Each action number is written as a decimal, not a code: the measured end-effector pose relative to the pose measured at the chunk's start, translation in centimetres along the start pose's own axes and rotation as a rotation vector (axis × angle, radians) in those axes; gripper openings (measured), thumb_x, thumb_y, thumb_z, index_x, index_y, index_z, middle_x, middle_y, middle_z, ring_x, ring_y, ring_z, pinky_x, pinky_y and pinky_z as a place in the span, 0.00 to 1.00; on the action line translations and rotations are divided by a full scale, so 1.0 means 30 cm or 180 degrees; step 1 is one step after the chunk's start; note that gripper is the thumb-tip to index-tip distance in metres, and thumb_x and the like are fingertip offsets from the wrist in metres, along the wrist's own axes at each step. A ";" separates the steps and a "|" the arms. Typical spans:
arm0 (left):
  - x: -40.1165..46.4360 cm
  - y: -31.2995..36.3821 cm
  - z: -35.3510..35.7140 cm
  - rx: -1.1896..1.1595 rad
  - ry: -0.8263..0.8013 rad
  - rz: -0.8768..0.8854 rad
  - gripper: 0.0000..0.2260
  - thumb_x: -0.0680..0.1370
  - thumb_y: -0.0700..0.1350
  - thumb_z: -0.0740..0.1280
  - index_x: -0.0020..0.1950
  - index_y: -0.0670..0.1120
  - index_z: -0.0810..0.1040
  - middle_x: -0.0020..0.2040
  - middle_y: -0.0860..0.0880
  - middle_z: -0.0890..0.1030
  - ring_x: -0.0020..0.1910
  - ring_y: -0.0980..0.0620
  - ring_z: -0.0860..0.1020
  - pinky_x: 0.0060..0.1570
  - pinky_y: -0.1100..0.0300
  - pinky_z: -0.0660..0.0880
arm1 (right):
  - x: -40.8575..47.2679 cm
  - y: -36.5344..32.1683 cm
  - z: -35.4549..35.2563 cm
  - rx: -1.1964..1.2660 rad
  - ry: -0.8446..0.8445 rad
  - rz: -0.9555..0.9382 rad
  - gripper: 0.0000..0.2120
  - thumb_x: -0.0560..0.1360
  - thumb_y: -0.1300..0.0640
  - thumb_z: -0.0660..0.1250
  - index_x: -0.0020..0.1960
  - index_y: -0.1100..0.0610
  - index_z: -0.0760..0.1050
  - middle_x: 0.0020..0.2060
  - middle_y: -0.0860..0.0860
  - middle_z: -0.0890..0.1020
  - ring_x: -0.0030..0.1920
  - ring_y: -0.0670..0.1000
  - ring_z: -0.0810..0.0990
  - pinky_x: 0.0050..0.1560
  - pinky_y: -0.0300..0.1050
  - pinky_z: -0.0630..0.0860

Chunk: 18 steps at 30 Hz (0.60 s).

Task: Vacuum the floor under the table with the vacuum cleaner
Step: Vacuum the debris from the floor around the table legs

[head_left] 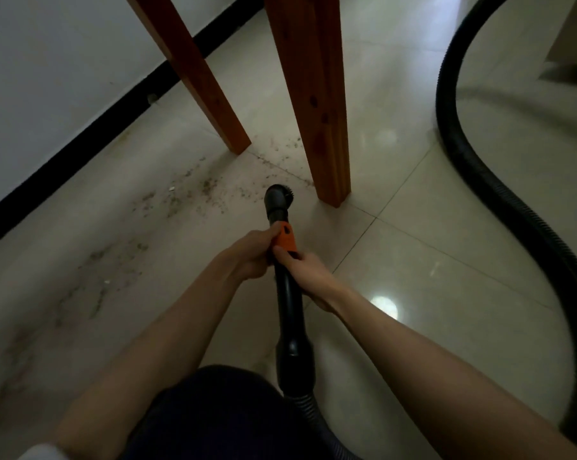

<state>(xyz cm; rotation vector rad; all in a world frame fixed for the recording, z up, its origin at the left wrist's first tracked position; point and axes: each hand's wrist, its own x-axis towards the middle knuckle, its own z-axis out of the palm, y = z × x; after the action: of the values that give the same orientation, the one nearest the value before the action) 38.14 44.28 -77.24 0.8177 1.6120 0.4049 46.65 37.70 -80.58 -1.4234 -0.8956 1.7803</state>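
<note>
Black wand (288, 293) runs straight ahead from me, its long axis aimed between the two wooden table legs. My left hand (250, 257) wraps the orange collar (286, 240), the forward grip; my right hand (308, 272) clasps the tube just behind it. The brush nozzle (276, 197) sits at floor level just beside the nearer leg (320, 127). Dust (181, 197) lies ahead and mostly to the left of the nozzle, toward the wall (48, 78). I judge the next stroke must swing leftward. The hose (479, 161) loops away on my right.
</note>
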 end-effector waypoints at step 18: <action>0.233 0.043 -0.027 0.0218 -0.0219 -0.0301 0.24 0.83 0.54 0.52 0.71 0.38 0.62 0.58 0.37 0.77 0.55 0.42 0.77 0.51 0.52 0.73 | 0.187 0.056 0.168 0.1194 0.0895 0.0197 0.19 0.81 0.46 0.57 0.40 0.59 0.69 0.26 0.53 0.74 0.21 0.51 0.74 0.25 0.42 0.72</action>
<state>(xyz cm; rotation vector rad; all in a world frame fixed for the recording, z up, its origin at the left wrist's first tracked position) 37.52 50.22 -81.20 0.7950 1.6007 0.2531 40.58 41.01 -84.03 -1.4144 -0.3532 1.6330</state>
